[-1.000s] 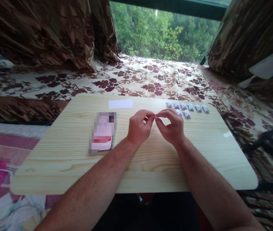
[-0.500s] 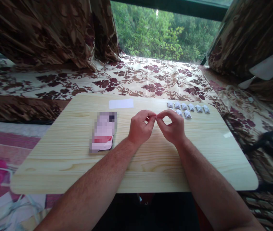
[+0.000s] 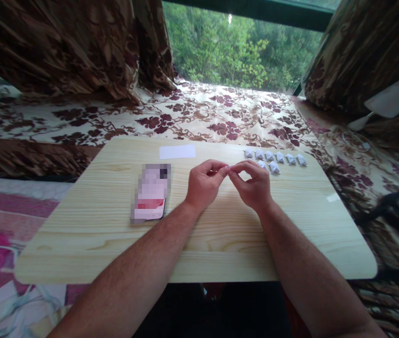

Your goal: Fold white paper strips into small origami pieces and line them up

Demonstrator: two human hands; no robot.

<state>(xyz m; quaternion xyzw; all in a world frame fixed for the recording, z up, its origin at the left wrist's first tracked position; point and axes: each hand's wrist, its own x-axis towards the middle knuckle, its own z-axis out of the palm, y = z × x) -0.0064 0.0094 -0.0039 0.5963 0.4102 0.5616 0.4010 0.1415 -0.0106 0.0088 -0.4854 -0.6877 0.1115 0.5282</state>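
Over the middle of the table, my left hand (image 3: 204,183) and my right hand (image 3: 253,185) meet fingertip to fingertip. Both are closed in a pinch of thumb and forefinger. Whatever sits between the tips is tiny and mostly covered; only a pale speck shows. Just beyond my right hand, several small folded white paper pieces (image 3: 280,157) with pointed tops stand in a row. A shorter second row (image 3: 274,167) lies in front of it, partly hidden by my right fingers.
On the wooden table (image 3: 90,211) a phone (image 3: 153,192), partly pixelated, lies left of my hands. A white paper strip (image 3: 177,151) rests near the far edge. A small white scrap (image 3: 333,197) is at the right. Behind the table stretches flowered cloth (image 3: 220,112) under a window.
My left thumb and forefinger have shifted slightly, and the gap between them has narrowed. My right hand stays nearly in place. The things on the table have not moved.
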